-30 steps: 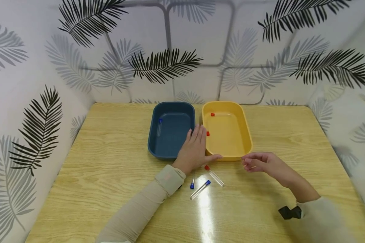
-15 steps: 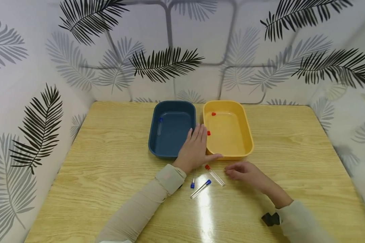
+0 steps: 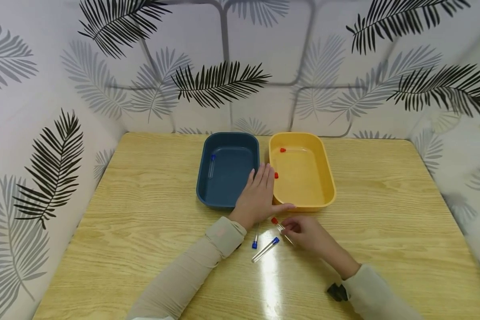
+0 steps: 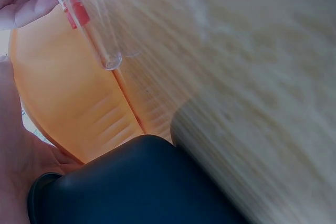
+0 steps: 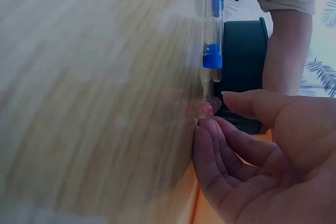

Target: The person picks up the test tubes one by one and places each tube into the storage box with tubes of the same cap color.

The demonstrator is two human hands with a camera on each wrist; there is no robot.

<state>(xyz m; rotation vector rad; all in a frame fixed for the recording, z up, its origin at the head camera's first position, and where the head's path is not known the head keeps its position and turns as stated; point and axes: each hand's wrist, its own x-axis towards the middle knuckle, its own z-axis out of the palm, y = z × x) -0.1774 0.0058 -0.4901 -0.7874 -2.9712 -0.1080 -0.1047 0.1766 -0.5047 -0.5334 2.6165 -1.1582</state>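
Just outside the yellow tray (image 3: 304,180), toward its 7 o'clock, a red-capped tube (image 3: 279,226) is lying on the table (image 3: 144,222), its cap pointing to 11, with 12 being the table's far edge. The right hand (image 3: 305,233) is coming at it from the 3 o'clock side. Its thumb and fingertips are bending into a narrow gap at the tube; I cannot tell whether they are gripping it.

The left hand (image 3: 257,195) is lying with its fingers straight across the neighbouring rims of the two trays, holding nothing; its thumb is stretching along the yellow tray's near edge.

Inside the yellow tray, one red cap (image 3: 282,150) is showing between 10 and 11 o'clock, and a second red cap (image 3: 276,175) is sitting at 9, beside the fingertips. Over at 9 o'clock from there, the blue tray (image 3: 234,178) is holding a blue-capped tube (image 3: 211,166) along its own 9 o'clock side, cap pointing to 12.

On the table, a slanting tube (image 3: 265,250) is pointing its blue cap to 2, while another tube (image 3: 255,243) is pointing its blue cap to 6, partly hiding under the left wrist. Leaf-patterned cloth (image 3: 220,86) is rising behind everything.
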